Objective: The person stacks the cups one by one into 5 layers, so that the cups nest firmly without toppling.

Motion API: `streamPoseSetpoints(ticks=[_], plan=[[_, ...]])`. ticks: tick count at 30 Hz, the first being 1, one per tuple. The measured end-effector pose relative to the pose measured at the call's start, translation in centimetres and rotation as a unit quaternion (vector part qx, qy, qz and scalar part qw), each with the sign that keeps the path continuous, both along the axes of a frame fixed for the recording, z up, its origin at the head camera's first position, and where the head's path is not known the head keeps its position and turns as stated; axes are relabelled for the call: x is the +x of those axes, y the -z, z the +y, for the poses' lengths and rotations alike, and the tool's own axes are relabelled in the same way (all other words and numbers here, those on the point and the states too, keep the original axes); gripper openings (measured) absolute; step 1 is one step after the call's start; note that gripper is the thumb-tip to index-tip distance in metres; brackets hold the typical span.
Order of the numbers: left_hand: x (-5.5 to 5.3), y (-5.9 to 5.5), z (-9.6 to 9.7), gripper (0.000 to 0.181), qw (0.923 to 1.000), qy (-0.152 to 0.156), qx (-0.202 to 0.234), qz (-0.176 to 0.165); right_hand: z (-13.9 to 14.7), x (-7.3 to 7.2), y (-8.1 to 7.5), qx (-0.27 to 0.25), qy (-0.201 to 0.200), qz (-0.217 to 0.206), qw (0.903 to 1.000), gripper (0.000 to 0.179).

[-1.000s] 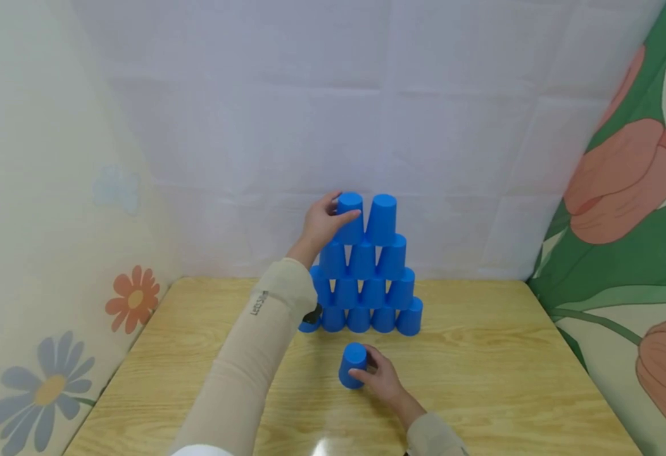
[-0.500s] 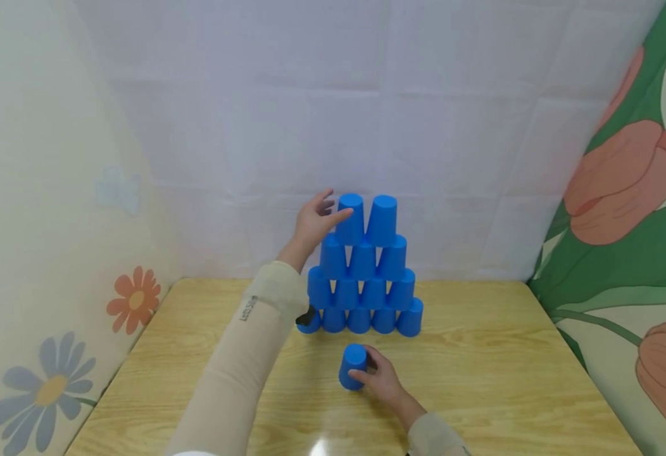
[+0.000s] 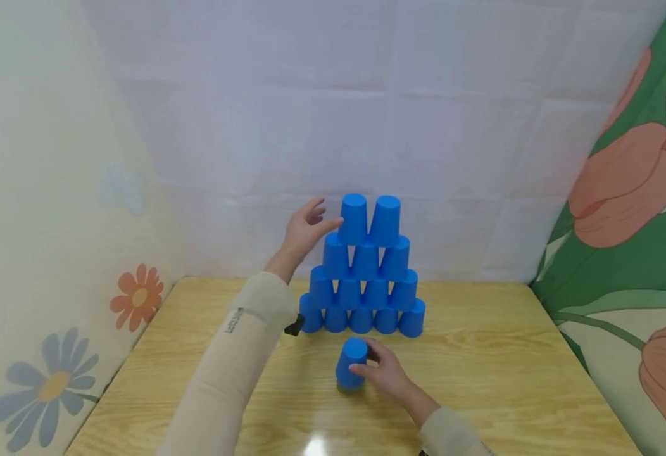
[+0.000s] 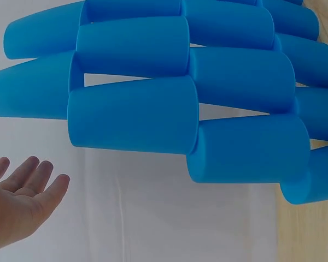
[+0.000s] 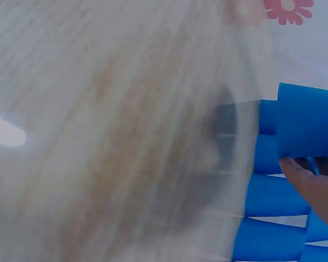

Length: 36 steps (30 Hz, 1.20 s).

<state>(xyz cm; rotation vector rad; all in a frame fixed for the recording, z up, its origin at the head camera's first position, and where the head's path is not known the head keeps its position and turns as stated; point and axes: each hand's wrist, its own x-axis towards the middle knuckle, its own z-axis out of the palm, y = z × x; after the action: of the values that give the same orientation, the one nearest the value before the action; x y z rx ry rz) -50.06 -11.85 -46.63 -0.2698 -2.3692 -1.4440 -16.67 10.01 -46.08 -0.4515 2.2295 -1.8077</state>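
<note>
A pyramid of upside-down blue cups [image 3: 364, 259] stands on the wooden table, with two cups in its top row. My left hand [image 3: 304, 229] is just left of the upper left cup [image 3: 354, 218]. Its fingers are loosely spread and hold nothing; the left wrist view shows a gap between this hand [image 4: 23, 210] and the cups. In front of the pyramid, my right hand [image 3: 389, 375] grips another upside-down blue cup [image 3: 351, 362] from its right side. In the right wrist view the thumb lies along this cup [image 5: 311, 120], which seems slightly off the tabletop.
The light wood table [image 3: 492, 361] extends to both sides of the pyramid. Behind it hangs a white cloth [image 3: 242, 139]. Flower-patterned walls stand at the left [image 3: 54, 228] and right [image 3: 612, 278]. A dark strap end [image 3: 295, 325] juts from the left sleeve near the bottom row.
My left hand has let go of the upper left cup and drawn back to the left. The cup in my right hand has risen slightly and tilted a little.
</note>
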Motion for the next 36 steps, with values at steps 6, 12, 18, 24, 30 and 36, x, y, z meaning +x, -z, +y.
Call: streamPoseSetpoints(ticks=[6, 12, 18, 24, 30, 36], plan=[[6.1, -4.5, 0.3, 0.075, 0.9981, 0.021, 0.009, -0.057, 0.9, -0.5, -1.6, -0.013, -0.022, 0.038, 0.9989, 0.045], [10.6, -6.8, 0.5, 0.076, 0.9944, 0.043, 0.018, -0.095, 1.5, -0.7, -3.3, -0.003, -0.020, 0.045, 0.9988, 0.047], [11.7, -6.1, 0.2, 0.075, 0.9930, 0.043, 0.017, -0.109, 2.4, -0.9, -5.7, 0.014, -0.018, 0.085, 0.9961, 0.045], [14.4, -6.0, -0.3, 0.074, 0.9939, 0.056, 0.017, -0.094, 3.4, -1.9, -7.0, 0.035, 0.001, 0.114, 0.9929, 0.046], [22.5, -11.8, 1.0, 0.073, 0.9874, 0.069, 0.051, -0.133, 3.9, -1.2, -10.3, 0.043, -0.004, 0.149, 0.9880, 0.045], [24.8, -11.7, 0.6, 0.075, 0.9839, 0.074, 0.072, -0.145, 4.3, -1.7, -11.2, 0.044, 0.000, 0.135, 0.9898, 0.050]])
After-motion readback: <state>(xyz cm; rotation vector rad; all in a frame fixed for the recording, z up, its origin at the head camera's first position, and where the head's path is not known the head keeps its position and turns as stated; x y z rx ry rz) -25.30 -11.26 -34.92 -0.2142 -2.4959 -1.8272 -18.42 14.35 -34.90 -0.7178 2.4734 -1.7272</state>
